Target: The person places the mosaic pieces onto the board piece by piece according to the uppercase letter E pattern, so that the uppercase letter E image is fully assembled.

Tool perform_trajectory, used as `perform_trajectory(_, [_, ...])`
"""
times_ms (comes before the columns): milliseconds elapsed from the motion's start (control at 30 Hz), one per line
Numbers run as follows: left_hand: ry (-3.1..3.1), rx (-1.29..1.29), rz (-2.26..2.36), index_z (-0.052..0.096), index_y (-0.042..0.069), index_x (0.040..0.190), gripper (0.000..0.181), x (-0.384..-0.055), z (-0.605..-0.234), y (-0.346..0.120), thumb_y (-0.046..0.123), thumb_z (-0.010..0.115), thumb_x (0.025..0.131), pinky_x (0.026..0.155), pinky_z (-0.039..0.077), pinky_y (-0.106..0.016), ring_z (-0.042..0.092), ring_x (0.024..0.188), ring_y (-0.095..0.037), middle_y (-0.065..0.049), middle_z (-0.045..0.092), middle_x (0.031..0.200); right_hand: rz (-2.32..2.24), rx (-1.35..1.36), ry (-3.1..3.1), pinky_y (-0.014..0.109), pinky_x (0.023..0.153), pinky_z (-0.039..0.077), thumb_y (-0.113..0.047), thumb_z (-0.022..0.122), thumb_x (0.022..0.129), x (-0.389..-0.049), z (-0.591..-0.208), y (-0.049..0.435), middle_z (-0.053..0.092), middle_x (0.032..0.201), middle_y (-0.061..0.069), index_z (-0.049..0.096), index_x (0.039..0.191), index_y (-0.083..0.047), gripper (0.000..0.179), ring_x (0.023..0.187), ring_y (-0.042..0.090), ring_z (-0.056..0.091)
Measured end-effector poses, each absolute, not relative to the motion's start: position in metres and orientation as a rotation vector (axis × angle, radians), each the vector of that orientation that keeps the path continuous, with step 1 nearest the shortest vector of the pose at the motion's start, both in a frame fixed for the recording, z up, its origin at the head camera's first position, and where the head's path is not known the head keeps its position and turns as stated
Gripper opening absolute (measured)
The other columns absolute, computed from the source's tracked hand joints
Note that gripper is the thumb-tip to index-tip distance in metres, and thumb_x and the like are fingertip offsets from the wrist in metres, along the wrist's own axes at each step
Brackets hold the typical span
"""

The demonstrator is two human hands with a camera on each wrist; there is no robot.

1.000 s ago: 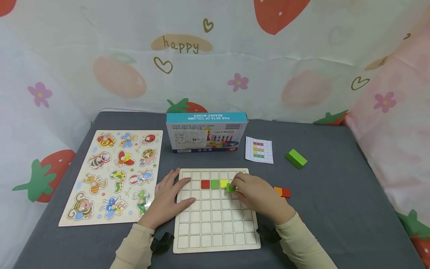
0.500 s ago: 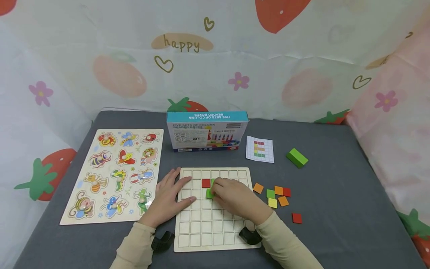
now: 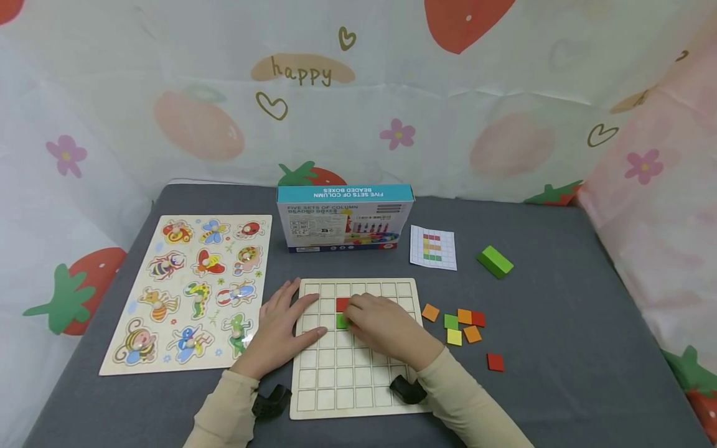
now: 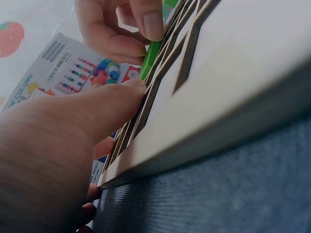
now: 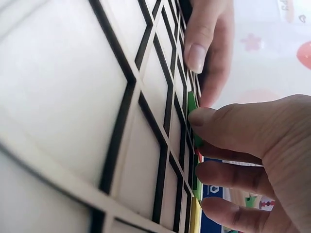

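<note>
A pale wooden grid board lies on the table. My left hand rests on its left edge with fingers spread, thumb and index finger on top. My right hand pinches a small green square tile over the second-row cell just below a red tile. In the left wrist view the green tile stands tilted at the grid between thumb and fingers. In the right wrist view the right thumb touches it, and a yellow tile sits farther along the row, mostly hidden from the head view by the hand.
Right of the board lie loose orange, green, yellow and red tiles. Behind stand a box, a printed pattern card and a green block. An insect puzzle board lies left.
My right hand has carried the green tile leftward across the board from beside the yellow tile to below the red one. The loose tiles came into view. My left hand stays put.
</note>
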State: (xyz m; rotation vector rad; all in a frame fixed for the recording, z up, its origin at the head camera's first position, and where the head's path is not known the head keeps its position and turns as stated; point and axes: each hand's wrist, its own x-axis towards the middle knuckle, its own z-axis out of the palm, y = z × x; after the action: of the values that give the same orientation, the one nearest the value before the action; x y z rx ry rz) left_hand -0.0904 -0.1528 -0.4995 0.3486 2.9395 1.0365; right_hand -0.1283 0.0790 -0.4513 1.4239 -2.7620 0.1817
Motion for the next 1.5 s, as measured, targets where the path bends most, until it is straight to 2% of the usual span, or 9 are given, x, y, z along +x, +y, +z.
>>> perform_trajectory(533, [2.939,0.362,1.037,0.049,0.021,0.14,0.066,-0.09,-0.498,-0.153,0.052,0.067,0.084,0.11,0.011,-0.062,0.01,0.146,-0.036,-0.016,0.02,0.158,0.158,1.433,-2.742,0.028,0.087,0.053,-0.026,0.063,0.093,-0.128,-0.453,0.078,0.062,0.11,-0.003,0.067,0.109,-0.017,0.019,0.1,0.01,0.06])
perform_trajectory(900, [2.934,0.358,1.048,0.049,0.021,0.14,0.065,-0.09,-0.498,-0.154,0.051,0.067,0.085,0.111,0.011,-0.06,0.01,0.146,-0.035,-0.015,0.021,0.158,0.277,1.452,-2.783,0.025,0.083,0.052,-0.026,0.065,0.093,-0.124,-0.448,0.082,0.061,0.103,-0.005,0.067,0.105,-0.018,0.015,0.092,0.008,0.058])
perform_trajectory(1100, [2.938,0.356,1.041,0.049,0.022,0.14,0.066,-0.09,-0.501,-0.153,0.052,0.067,0.084,0.111,0.011,-0.06,0.009,0.147,-0.034,-0.014,0.02,0.158,0.401,1.364,-2.809,0.027,0.079,0.053,-0.021,0.069,0.089,-0.12,-0.436,0.124,0.063,0.101,-0.005,0.067,0.105,-0.016,0.018,0.09,0.009,0.06])
perform_trajectory(1333, [2.933,0.361,1.053,0.049,0.021,0.141,0.067,-0.089,-0.5,-0.153,0.052,0.066,0.084,0.111,0.01,-0.059,0.008,0.147,-0.033,-0.013,0.019,0.158,0.4,1.094,-2.844,0.025,0.066,0.051,-0.017,0.075,0.084,-0.114,-0.429,0.195,0.061,0.102,-0.001,0.066,0.105,-0.011,0.023,0.078,0.008,0.057])
perform_trajectory(1500, [2.931,0.364,1.054,0.049,0.02,0.141,0.067,-0.09,-0.5,-0.154,0.052,0.066,0.084,0.111,0.01,-0.059,0.008,0.147,-0.033,-0.013,0.019,0.158,0.389,0.84,-3.0,0.034,0.073,0.054,-0.012,0.076,0.082,-0.11,-0.429,0.238,0.061,0.106,0.004,0.064,0.109,-0.008,0.031,0.087,0.015,0.06])
